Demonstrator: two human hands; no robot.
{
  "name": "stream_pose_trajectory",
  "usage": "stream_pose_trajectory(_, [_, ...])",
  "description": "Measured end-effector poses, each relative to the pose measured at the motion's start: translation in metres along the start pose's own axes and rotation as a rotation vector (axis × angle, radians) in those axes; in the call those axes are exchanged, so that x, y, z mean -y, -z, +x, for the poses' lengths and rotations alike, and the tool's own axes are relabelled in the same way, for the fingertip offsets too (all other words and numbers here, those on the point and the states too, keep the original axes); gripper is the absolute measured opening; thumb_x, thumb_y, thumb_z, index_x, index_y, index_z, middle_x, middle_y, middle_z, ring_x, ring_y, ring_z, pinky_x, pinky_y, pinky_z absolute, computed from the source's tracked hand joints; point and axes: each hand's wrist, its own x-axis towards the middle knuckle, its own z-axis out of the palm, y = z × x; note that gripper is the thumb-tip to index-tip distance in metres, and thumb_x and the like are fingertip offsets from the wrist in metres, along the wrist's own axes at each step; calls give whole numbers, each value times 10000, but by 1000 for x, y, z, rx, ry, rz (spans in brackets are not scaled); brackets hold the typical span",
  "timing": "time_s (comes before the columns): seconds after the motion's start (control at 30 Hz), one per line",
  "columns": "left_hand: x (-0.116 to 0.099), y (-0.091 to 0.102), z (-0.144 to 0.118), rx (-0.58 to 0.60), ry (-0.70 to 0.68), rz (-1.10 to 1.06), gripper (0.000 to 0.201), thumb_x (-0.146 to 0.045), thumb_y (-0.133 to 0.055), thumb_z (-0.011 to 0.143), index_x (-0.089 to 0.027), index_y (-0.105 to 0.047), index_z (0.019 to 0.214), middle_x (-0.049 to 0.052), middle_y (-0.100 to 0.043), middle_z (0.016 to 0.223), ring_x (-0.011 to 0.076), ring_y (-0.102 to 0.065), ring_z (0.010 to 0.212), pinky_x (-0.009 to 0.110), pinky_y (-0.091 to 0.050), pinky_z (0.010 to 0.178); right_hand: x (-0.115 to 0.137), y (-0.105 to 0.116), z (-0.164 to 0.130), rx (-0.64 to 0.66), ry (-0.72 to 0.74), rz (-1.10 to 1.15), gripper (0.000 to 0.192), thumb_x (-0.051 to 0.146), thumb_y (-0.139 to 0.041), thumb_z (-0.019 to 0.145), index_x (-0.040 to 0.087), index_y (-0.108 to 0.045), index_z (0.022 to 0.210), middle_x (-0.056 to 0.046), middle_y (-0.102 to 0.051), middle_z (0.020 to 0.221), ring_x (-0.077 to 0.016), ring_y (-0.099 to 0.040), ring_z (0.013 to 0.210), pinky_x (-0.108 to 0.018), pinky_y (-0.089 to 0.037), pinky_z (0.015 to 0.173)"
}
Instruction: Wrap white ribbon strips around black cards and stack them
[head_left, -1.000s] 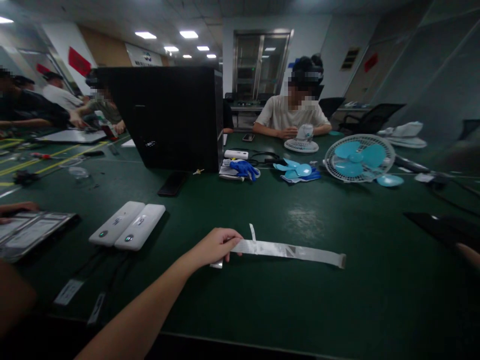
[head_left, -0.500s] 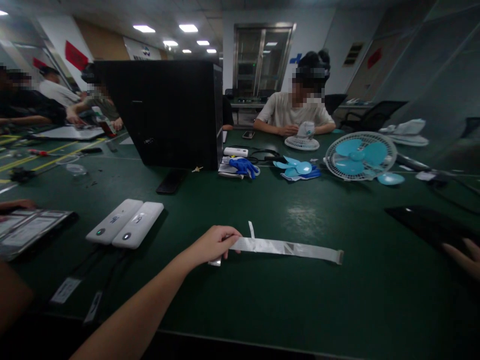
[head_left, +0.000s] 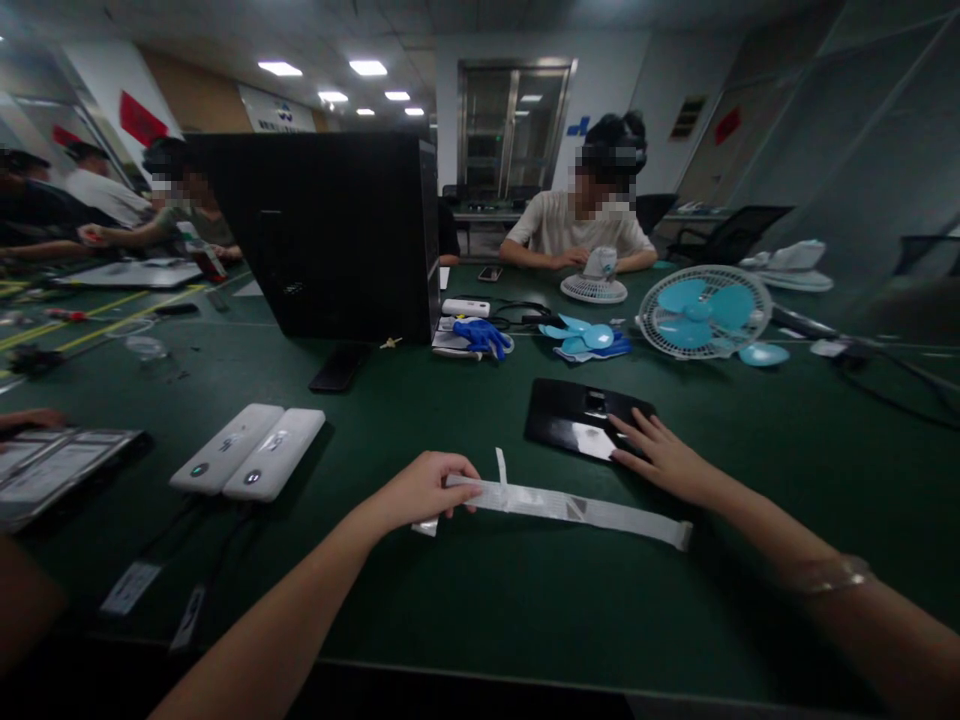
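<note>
My left hand (head_left: 439, 490) is closed, thumb and fingers pinching one end of a flat white ribbon cable (head_left: 540, 503). The cable stretches right, low over the green table, to a small connector at its far end. A thin strip of it sticks up near my fingers, and a short piece shows below my hand. On the table beyond the cable lies a flat black glossy panel (head_left: 559, 410) with a small square feature near its upper edge. My right hand (head_left: 667, 455) rests on the panel's right end with fingers spread, thumb near the close edge.
Two white power banks (head_left: 274, 455) with cables stand left. A black computer case (head_left: 322, 235), a phone (head_left: 339, 367) and blue gloves (head_left: 484, 337) are farther back. Blue fan blades (head_left: 581, 333) and a fan (head_left: 701, 312) lie back right. A co-worker (head_left: 581, 225) sits opposite.
My right hand has come in from the right edge with the black panel, which now lies behind the ribbon cable. My left hand keeps its pinch; the cable's far end dips slightly.
</note>
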Motion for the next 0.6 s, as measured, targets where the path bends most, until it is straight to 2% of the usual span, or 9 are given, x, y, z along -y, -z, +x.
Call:
stream_pose_trajectory(0.13, [2, -1, 0, 10, -16, 1, 269, -403, -601, 835, -156, -650, 926, 44, -707, 814, 140, -631, 664, 230, -445, 559, 70, 17, -6, 101, 164, 60, 744, 689, -315, 899, 313, -161, 1523, -71, -23, 1571, -338, -60, 1417, -544, -207, 1122])
stream_pose_trajectory(0.27, [6, -1, 1, 35, -11, -21, 266, -412, -614, 822, -151, -637, 868, 48, -710, 794, 145, -641, 646, 239, -458, 551, 117, 29, -26, 129, 309, 104, 728, 685, -380, 888, 359, -183, 1508, -43, -33, 1573, -359, -89, 1411, -588, -215, 1106])
stream_pose_trajectory(0.37, [4, -1, 0, 55, -8, -47, 246, -392, -631, 808, -146, -628, 825, 45, -704, 770, 140, -638, 616, 237, -461, 538, 135, 32, -40, 126, 377, 117, 712, 674, -413, 883, 371, -218, 1496, -47, -58, 1571, -370, -124, 1404, -610, -226, 1094])
stream_pose_trajectory(0.47, [1, 0, -2, 83, 3, -74, 241, -383, -643, 798, -143, -623, 805, 47, -699, 764, 144, -648, 624, 225, -452, 517, 141, 43, -50, 171, 412, 123, 656, 648, -391, 907, 404, -209, 1488, -22, -106, 1565, -351, -138, 1405, -621, -226, 1093])
stream_pose_trajectory(0.53, [0, 0, -3, 78, 7, -85, 243, -386, -641, 800, -144, -620, 809, 49, -694, 775, 150, -658, 641, 219, -450, 509, 141, 54, -57, 211, 409, 123, 592, 603, -349, 942, 412, -213, 1485, -13, -163, 1553, -333, -215, 1390, -611, -268, 1084])
stream_pose_trajectory(0.6, [0, 0, -3, 58, -1, -94, 242, -386, -629, 811, -145, -619, 821, 45, -687, 774, 150, -659, 640, 216, -446, 499, 139, 65, -68, 196, 373, 116, 561, 563, -339, 958, 400, -238, 1485, -24, -215, 1540, -331, -329, 1345, -593, -346, 1051])
